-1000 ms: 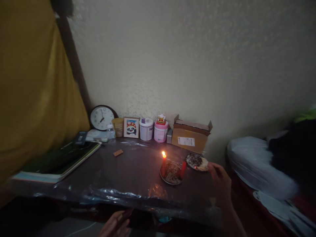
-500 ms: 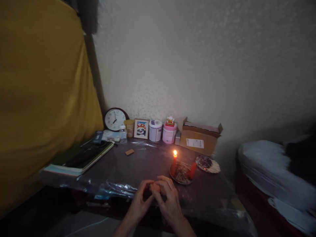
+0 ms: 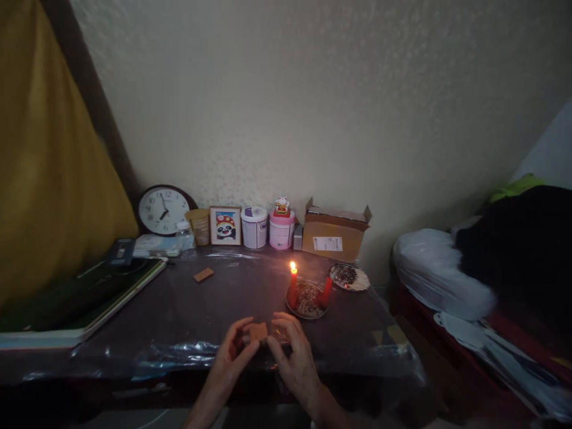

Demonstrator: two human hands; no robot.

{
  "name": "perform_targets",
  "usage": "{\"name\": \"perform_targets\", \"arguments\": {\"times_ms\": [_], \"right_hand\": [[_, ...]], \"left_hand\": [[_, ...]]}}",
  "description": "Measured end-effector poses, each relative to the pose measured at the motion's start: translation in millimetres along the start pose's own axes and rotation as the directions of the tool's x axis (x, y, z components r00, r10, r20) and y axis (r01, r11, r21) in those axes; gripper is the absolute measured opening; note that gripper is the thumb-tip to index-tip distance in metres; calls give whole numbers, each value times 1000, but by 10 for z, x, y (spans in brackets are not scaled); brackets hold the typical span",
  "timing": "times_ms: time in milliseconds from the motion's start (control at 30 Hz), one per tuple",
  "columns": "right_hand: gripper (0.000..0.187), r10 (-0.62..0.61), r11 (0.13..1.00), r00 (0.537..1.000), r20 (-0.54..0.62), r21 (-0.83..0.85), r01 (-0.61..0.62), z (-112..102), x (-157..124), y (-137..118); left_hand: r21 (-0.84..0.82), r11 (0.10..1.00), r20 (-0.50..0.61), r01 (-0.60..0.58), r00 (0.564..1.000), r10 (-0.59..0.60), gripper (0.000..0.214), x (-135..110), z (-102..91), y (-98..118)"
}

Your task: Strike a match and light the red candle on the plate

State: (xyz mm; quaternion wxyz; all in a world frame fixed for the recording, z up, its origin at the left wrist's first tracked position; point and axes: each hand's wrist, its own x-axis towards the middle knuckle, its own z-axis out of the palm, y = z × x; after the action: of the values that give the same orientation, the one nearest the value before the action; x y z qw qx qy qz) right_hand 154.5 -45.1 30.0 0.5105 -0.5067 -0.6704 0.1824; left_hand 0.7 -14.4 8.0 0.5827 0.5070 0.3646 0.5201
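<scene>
The right hand [image 3: 292, 354] had left the far plate [image 3: 349, 290], its half-curled fingers' hold unclear, and joined the left hand [image 3: 230, 356], which pinched the box [image 3: 259, 332] above the bench [image 3: 179, 316], apparently bringing both to bear on it.

Left grip [image 3: 229, 355] and right grip [image 3: 295, 357] curled inward

Framed panda picture [image 3: 226, 227] beside white tin [image 3: 254, 230]; round clock [image 3: 154, 210] near yellow curtain [image 3: 53, 179].
</scene>
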Motion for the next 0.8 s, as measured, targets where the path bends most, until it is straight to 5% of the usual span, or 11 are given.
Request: {"name": "perform_targets", "arguments": {"times_ms": [133,400,800], "right_hand": [[25,47,996,994,98,65,-53,-16,-16,13],[24,83,966,973,217,221,-132,-71,-54,27],[25,46,980,975,219,181,-87,-137,-87,-8]], "left_hand": [[-56,998,99,30,995,-25,43,-60,-3,8],[-26,999,127,20,992,-16,44,-112,-7,-18],[67,998,130,19,991,-28,41,-165,11,25]]}}
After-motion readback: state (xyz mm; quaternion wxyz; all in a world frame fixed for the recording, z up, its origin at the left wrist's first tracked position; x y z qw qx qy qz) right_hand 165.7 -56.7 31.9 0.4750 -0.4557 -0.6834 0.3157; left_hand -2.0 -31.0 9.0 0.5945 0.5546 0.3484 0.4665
